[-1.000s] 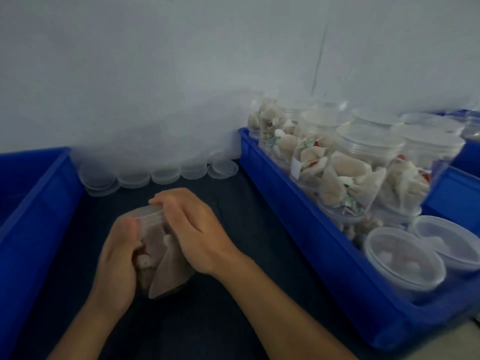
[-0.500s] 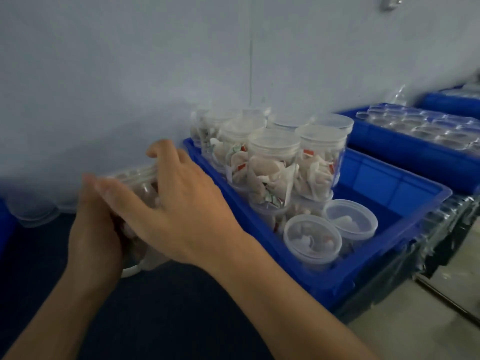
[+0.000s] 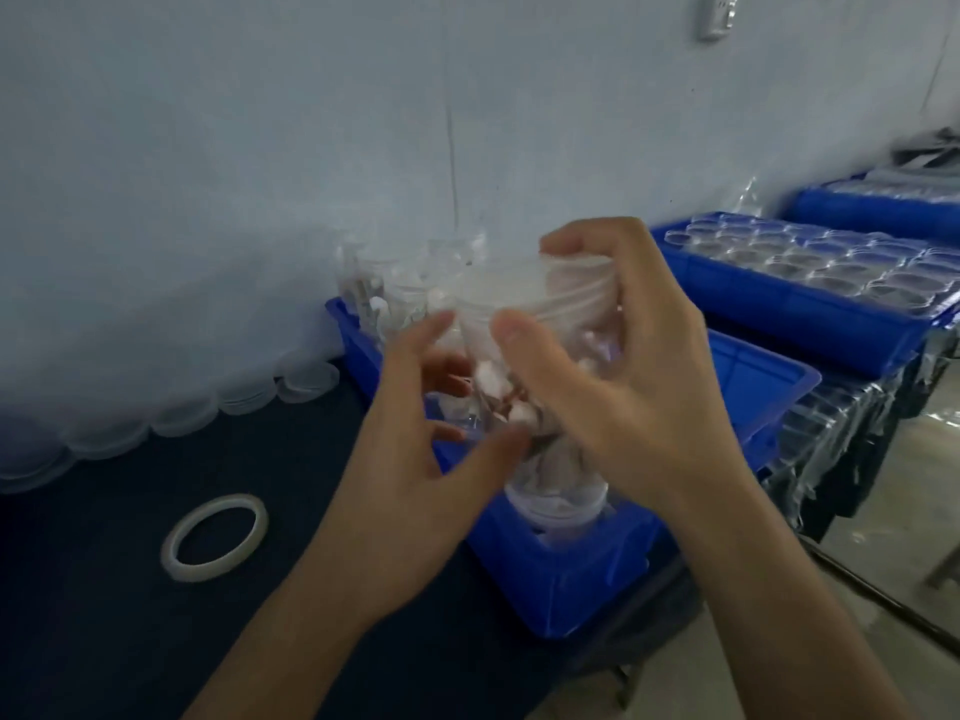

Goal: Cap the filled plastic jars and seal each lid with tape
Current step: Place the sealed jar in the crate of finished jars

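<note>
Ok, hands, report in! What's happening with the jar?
Right hand grips the lid. Left hand holds the filled jar over the blue bin. Tape roll lies untouched on the table. Nothing in the way.

Jar (image 3: 556,480) contents blurred, hand-hidden.

No text, label, brand, number or sign can be read anywhere in the view. The packets inside the held jar (image 3: 540,407) show only blurred white and reddish patches, with no letters to make out, and the small fitting on the wall (image 3: 719,13) bears no legible marking.
</note>
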A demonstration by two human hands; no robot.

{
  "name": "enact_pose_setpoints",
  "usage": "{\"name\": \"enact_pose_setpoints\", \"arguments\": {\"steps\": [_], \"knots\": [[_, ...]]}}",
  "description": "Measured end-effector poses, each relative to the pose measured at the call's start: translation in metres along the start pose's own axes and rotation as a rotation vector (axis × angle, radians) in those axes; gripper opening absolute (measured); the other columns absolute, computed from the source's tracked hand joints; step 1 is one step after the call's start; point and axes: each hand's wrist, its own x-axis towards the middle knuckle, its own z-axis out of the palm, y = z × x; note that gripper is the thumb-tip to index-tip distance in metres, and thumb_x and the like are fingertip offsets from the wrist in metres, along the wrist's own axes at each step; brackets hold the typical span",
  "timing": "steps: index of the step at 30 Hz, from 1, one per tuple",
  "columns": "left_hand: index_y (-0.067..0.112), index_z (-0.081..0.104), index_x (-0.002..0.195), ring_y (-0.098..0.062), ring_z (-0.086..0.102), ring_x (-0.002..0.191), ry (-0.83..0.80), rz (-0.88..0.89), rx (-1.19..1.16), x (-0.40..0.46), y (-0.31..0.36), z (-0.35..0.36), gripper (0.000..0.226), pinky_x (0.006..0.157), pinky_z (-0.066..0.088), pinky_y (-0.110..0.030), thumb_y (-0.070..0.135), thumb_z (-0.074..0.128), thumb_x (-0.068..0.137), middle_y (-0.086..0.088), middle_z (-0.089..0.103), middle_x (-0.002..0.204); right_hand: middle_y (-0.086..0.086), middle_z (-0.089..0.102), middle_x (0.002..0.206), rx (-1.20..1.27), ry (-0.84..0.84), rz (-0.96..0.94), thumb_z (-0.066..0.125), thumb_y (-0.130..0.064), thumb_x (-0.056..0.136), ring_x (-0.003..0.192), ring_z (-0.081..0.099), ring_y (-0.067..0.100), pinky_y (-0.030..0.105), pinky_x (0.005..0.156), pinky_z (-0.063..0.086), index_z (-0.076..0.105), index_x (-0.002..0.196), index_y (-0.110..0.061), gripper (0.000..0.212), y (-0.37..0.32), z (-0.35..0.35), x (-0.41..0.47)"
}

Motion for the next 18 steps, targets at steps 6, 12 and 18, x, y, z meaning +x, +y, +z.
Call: {"name": "enact_pose_setpoints", "arguments": {"steps": [6, 12, 18], "knots": [[0.04, 0.051, 0.142, -0.001, 0.063, 0.124, 0.014, 0.026, 0.166, -0.012, -0.034, 0.023, 0.066, 0.096, 0.055, -0.017, 0.038, 0.083, 0.085, 0.021, 0.064, 0.132, -0.011, 0.063, 0.126, -0.081, 0.006, 0.07, 0.074, -0.056, 0.079, 0.116, 0.064, 0.013, 0.04, 0.087, 0.06, 0.056, 0.131, -0.033, 0.059, 0.033, 0.0, -0.014], [0.049, 0.046, 0.149, -0.002, 0.061, 0.126, 0.018, 0.015, 0.179, -0.014, -0.051, 0.025, 0.073, 0.093, 0.057, -0.017, 0.051, 0.078, 0.083, 0.023, 0.057, 0.139, -0.01, 0.059, 0.132, -0.081, 0.005, 0.11, 0.07, -0.057, 0.081, 0.124, 0.059, 0.013, 0.041, 0.092, 0.058, 0.055, 0.133, -0.033, 0.059, 0.054, 0.008, -0.022], [0.047, 0.045, 0.15, -0.002, 0.057, 0.132, 0.031, -0.023, 0.199, -0.011, -0.059, 0.027, 0.071, 0.103, 0.058, -0.031, 0.056, 0.072, 0.084, 0.024, 0.055, 0.14, -0.012, 0.045, 0.148, -0.156, 0.031, 0.182, 0.063, -0.073, 0.078, 0.129, 0.05, 0.003, 0.026, 0.096, 0.053, 0.04, 0.149, -0.036, 0.083, 0.057, 0.014, -0.024]]}}
